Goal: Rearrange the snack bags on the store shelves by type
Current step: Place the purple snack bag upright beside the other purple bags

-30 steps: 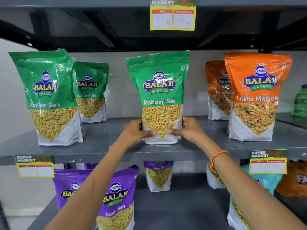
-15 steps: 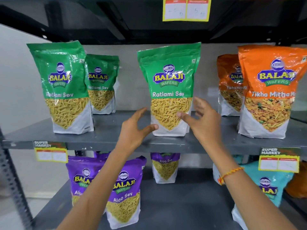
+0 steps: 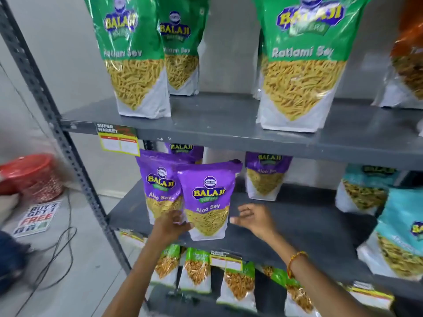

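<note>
Two purple Aloo Sev bags stand at the left of the middle shelf (image 3: 309, 225), the front bag (image 3: 209, 197) overlapping the second one (image 3: 160, 186). My left hand (image 3: 170, 225) grips the front bag's lower left edge, thumb across its white base. To the right of that bag, my right hand (image 3: 254, 219) is spread a little apart from it and holds nothing. Another Aloo Sev bag (image 3: 265, 175) stands further back. On the shelf above are three green Ratlami Sev bags (image 3: 302, 65), (image 3: 135, 65), (image 3: 180, 53).
Teal bags (image 3: 400, 243) fill the middle shelf's right side, and an orange bag (image 3: 409, 53) is at the upper right. Small green-topped bags (image 3: 196, 271) line the shelf below. A slotted metal upright (image 3: 57, 124) bounds the rack's left. A red bucket (image 3: 29, 172), a sign (image 3: 36, 218) and cables lie on the floor.
Both hands let go of the green Ratlami Sev bag, which stays standing on the upper shelf, and dropped to the shelf below. The view tilted down and left. My left hand took hold of the front purple bag.
</note>
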Demonstrator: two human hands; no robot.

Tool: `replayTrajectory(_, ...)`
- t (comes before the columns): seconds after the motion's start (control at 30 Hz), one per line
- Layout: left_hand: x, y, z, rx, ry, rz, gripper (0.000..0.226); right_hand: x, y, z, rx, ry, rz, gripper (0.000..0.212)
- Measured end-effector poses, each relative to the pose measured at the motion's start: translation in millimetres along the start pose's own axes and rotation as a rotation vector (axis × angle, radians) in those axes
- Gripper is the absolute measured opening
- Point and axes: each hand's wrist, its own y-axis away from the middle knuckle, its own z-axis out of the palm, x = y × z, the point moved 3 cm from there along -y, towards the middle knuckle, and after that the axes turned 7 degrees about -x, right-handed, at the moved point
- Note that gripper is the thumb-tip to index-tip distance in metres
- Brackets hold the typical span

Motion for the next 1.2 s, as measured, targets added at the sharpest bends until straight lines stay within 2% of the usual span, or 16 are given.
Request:
replayTrajectory(0.13, -36.3, -21.2, 28.1, 0.054, 0.097, 0.014, 0.03, 40.5, -38.6, 24.4, -0.057, 0.069, 0.13, 0.094)
replayTrajectory(0.23, -51.5, -40.4, 38.6, 0.04, 0.136, 0.042, 0.049, 67.4, -73.3, 40.9, -0.142, 0.026, 0.124, 0.112)
replayTrajectory(0.27, -54.7, -44.5, 40.9, 0.057, 0.156, 0.041, 0.055, 78.7, -83.8, 45.8, -0.169, 0.015, 0.114, 0.105)
replayTrajectory(0.4, -65.7, -52.6, 48.1, 0.081, 0.251, 0.071, 0.062, 70.2, -87.5, 54.8, -0.227, -0.052, 0.055, 0.051)
replayTrajectory(0.47, -70.8, -54.4, 50.2, 0.088, 0.277, 0.07, 0.062, 66.8, -87.1, 54.8, -0.25, -0.118, 0.055, 0.045)
replayTrajectory(0.57, -69.3, -57.2, 54.2, 0.106, 0.257, 0.088, 0.058, 68.7, -83.0, 50.0, -0.253, -0.165, 0.044, 0.045)
replayTrajectory(0.7, -45.0, -63.9, 72.5, 0.046, 0.184, 0.185, 0.043, 81.2, -69.2, 26.6, -0.185, -0.218, 0.037, 0.048)
replayTrajectory(0.83, -12.2, -70.1, 103.9, -0.054, 0.206, 0.247, 0.055, 99.2, -46.6, -10.8, -0.079, -0.283, 0.038, 0.052)
replayTrajectory(0.97, 10.7, -72.6, 144.4, -0.134, 0.21, 0.26, 0.049, 126.8, -26.1, -44.2, 0.002, -0.335, 0.063, 0.057)
replayTrajectory(1.1, 17.8, -71.6, 172.2, -0.169, 0.193, 0.231, 0.045, 137.9, -12.1, -61.7, 0.046, -0.414, 0.038, 0.087)
replayTrajectory(1.2, 18.4, -73.7, 177.6, -0.149, 0.194, 0.25, 0.043, 148.0, -15.1, -64.2, 0.08, -0.451, 0.033, 0.092)
